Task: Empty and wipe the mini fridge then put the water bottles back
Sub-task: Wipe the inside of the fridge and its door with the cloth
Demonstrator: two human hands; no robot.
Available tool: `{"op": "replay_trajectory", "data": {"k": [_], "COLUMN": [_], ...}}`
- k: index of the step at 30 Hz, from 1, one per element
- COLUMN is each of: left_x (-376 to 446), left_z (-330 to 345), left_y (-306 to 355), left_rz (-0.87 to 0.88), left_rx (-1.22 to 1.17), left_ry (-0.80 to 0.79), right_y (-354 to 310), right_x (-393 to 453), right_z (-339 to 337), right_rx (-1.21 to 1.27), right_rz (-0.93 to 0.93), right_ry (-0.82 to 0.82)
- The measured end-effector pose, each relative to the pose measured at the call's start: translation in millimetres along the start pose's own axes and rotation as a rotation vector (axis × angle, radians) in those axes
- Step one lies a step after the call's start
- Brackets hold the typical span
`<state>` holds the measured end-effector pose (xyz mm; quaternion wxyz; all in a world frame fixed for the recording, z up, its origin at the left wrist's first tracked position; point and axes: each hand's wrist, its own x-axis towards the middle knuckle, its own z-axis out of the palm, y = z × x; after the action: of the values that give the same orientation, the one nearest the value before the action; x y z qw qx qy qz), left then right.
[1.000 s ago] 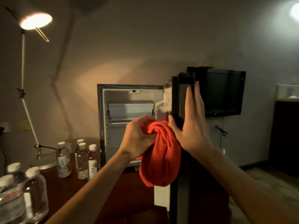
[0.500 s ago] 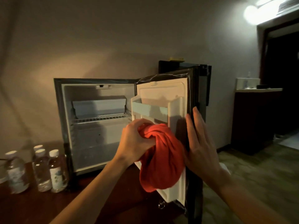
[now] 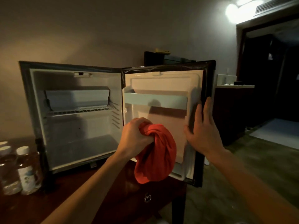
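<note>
The mini fridge (image 3: 37,110) stands open on a dark wooden table, its white inside holding only a wire shelf and a small freezer box. Its door (image 3: 163,84) is swung wide to the right, inner side facing me. My left hand (image 3: 135,138) grips a bunched red cloth (image 3: 156,156) in front of the door's lower inner panel. My right hand (image 3: 203,131) lies flat with straight fingers against the door's right edge. Several water bottles (image 3: 26,168) with white caps stand on the table left of the fridge.
The wooden table (image 3: 113,202) has a drawer with a ring pull below the cloth. A dark cabinet (image 3: 229,110) with a white top stands to the right, beyond it a dark doorway. A bright ceiling light glares at the top right.
The door has swung further open, so its whole inner side now faces me. My view has turned right; the lamp has left the frame. My right hand stays on the door's edge.
</note>
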<state>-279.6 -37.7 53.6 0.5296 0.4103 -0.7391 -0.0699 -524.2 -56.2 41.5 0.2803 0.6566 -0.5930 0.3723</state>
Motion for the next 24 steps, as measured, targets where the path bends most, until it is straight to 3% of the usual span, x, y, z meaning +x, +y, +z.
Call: {"op": "replay_trajectory", "data": {"k": [8,11,18,24], "left_x": [25,33,42,46], "left_z": [22,31,43,46], "left_y": [-32,-43,-72,-90], "left_rz": [-0.029,-0.065,-0.082,-0.102], "left_rx": [0.041,0.042,-0.041,-0.054], "left_ry": [-0.012,-0.021,-0.039,-0.041], "right_y": [8,5,24,38], "right_x": [-6,-15,-35,-35], "right_z": [48,73,143,167], "right_rx": [-0.038,-0.064,-0.016,0.029], "right_rz": [0.038,-0.074,-0.232,-0.299], "right_ry": [-0.072,-0.051,-0.235,-0.193]}}
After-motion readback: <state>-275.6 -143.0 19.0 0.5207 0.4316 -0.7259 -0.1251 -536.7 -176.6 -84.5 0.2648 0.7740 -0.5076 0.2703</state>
